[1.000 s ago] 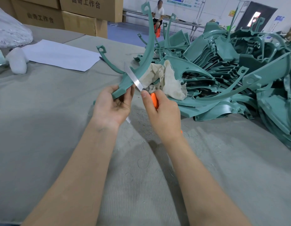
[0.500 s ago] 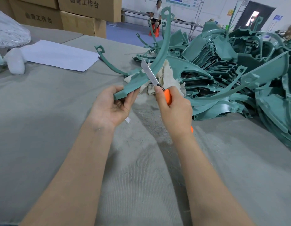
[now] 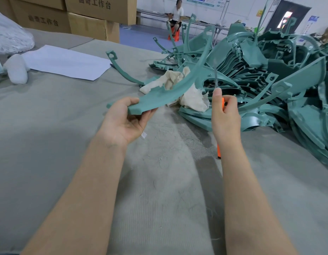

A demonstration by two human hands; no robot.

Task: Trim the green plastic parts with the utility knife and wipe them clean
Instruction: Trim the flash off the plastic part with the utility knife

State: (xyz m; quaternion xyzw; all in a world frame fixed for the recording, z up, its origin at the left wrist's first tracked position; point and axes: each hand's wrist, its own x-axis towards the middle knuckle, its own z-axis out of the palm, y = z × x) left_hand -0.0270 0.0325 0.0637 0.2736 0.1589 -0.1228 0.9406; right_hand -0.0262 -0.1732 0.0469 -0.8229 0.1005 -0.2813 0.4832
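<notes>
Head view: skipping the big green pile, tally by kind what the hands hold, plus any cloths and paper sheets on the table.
Green part, in left hand: 1
Utility knife, in right hand: 1
Cloth: 1
Paper sheet: 1
Total: 4

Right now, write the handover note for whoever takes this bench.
Left hand holds the curved part by its wide end, above the table.
Right hand grips the knife, blade up and clear of the part.
Rag lies at the near edge of the pile.
Done: how far this part is trimmed does not show.
Left: check its edges, wipe it with the rag; the pile's state does not show.
</notes>
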